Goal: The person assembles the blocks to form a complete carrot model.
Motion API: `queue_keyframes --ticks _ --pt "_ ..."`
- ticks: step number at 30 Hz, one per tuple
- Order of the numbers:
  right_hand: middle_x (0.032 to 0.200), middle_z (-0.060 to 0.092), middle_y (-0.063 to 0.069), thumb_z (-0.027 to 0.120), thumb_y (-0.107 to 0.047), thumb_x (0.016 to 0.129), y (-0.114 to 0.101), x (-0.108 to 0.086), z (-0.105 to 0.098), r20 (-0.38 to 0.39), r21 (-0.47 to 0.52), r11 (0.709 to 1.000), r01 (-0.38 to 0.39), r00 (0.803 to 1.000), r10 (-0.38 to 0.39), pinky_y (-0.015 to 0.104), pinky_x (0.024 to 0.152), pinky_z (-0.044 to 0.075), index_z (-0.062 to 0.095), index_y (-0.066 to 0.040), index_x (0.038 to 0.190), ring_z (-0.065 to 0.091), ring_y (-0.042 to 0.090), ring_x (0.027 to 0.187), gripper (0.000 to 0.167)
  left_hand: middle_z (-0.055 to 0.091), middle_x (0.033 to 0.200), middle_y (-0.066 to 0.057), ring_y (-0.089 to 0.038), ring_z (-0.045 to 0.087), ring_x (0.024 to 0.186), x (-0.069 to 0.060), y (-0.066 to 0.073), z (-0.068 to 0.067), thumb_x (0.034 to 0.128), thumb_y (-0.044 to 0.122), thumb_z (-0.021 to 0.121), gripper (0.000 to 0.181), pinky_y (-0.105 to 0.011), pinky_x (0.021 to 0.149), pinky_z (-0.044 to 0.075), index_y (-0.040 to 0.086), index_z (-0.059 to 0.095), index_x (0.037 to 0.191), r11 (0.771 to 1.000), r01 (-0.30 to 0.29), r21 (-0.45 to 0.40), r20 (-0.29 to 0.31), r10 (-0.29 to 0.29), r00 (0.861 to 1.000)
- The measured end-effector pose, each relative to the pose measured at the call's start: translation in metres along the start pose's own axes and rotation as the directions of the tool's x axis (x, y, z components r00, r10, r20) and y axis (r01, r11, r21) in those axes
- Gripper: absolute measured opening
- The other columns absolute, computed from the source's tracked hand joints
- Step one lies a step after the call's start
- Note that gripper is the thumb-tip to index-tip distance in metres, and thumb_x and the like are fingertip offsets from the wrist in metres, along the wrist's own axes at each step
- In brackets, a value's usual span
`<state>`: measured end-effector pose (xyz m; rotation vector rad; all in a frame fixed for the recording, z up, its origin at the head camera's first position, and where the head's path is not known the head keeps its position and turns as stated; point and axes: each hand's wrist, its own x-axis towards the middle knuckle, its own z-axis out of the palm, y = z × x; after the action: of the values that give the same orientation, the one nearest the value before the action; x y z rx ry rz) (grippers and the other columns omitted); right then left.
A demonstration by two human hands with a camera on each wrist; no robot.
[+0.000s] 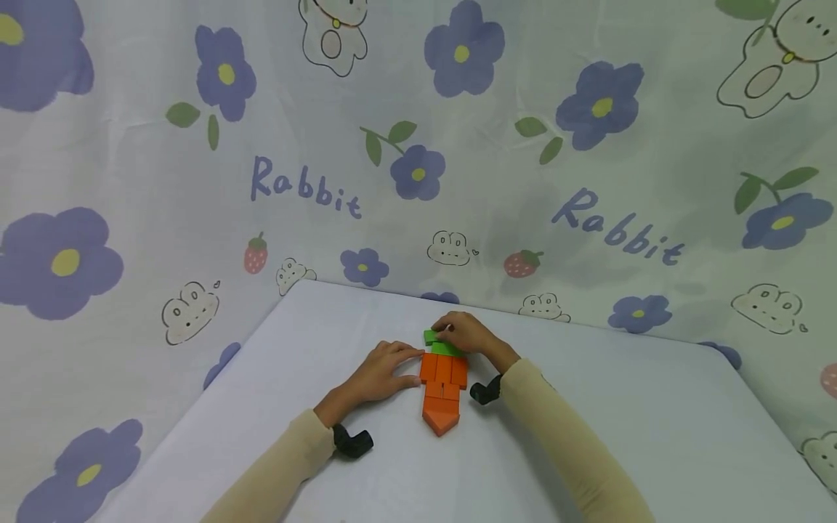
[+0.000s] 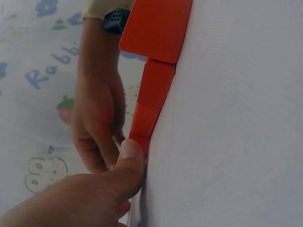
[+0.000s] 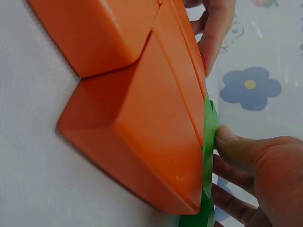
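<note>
Orange blocks [image 1: 443,369] lie edge to edge on the table in a carrot-like shape, with a pointed block [image 1: 441,420] at the near end. At the far end sit green blocks [image 1: 447,349]. My left hand [image 1: 382,370] lies along the left side of the orange blocks, thumb and forefinger extended and touching their edge. My right hand [image 1: 463,333] pinches a small green block [image 1: 429,337] at the top, its fingers covering part of the green. In the right wrist view, the right thumb [image 3: 232,142] is against a green piece.
The white tabletop [image 1: 621,421] spreads around the blocks. Behind it hangs a cloth [image 1: 497,167] printed with flowers and rabbits. A black wrist device [image 1: 353,443] is on the left wrist, and another [image 1: 485,392] is on the right.
</note>
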<state>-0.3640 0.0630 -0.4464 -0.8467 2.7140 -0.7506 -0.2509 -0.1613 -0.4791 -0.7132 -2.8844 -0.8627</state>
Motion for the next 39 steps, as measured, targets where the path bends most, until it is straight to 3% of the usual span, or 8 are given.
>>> queue_keyframes --ticks 11,30,36,39 --pt "0.117 0.070 0.003 0.064 -0.022 0.099 -0.004 0.001 0.003 0.008 0.009 1.000 -0.006 1.000 0.006 0.035 0.097 0.053 0.072 -0.016 0.123 0.062 0.017 0.105 0.027 0.057 0.140 -0.003 -0.025 0.048 0.124 -0.001 -0.002 0.000 0.0894 0.045 0.072 0.059 -0.049 0.103 0.044 0.025 0.057 0.142 1.000 0.026 -0.007 0.007 -0.026 1.000" --pt "0.121 0.069 0.003 0.064 -0.023 0.099 -0.008 0.001 0.001 -0.004 -0.011 1.000 0.026 1.000 -0.026 0.035 0.096 0.052 0.072 -0.017 0.124 0.059 0.016 0.104 0.027 0.057 0.140 -0.005 -0.027 0.048 0.125 -0.001 -0.002 -0.004 0.0894 0.044 0.073 0.059 -0.049 0.104 0.044 0.023 0.057 0.142 1.000 0.001 0.025 -0.001 -0.001 1.000" --pt "0.117 0.068 0.003 0.065 -0.023 0.099 -0.002 -0.007 -0.002 -0.030 0.001 1.000 -0.006 1.000 0.006 0.035 0.095 0.053 0.071 -0.018 0.126 0.060 0.016 0.103 0.028 0.057 0.140 -0.005 -0.027 0.048 0.124 0.005 0.001 0.000 0.0892 0.044 0.073 0.059 -0.049 0.104 0.044 0.023 0.057 0.142 1.000 -0.018 0.026 0.012 0.018 1.000" --pt "0.116 0.068 0.004 0.064 -0.022 0.099 0.004 -0.016 -0.002 -0.099 0.025 1.000 -0.002 0.995 0.005 0.037 0.095 0.053 0.070 -0.015 0.127 0.062 0.018 0.104 0.029 0.057 0.140 -0.005 -0.027 0.048 0.125 0.008 0.004 0.003 0.0896 0.044 0.073 0.059 -0.048 0.104 0.044 0.022 0.057 0.142 1.000 -0.024 0.017 0.024 0.024 0.999"
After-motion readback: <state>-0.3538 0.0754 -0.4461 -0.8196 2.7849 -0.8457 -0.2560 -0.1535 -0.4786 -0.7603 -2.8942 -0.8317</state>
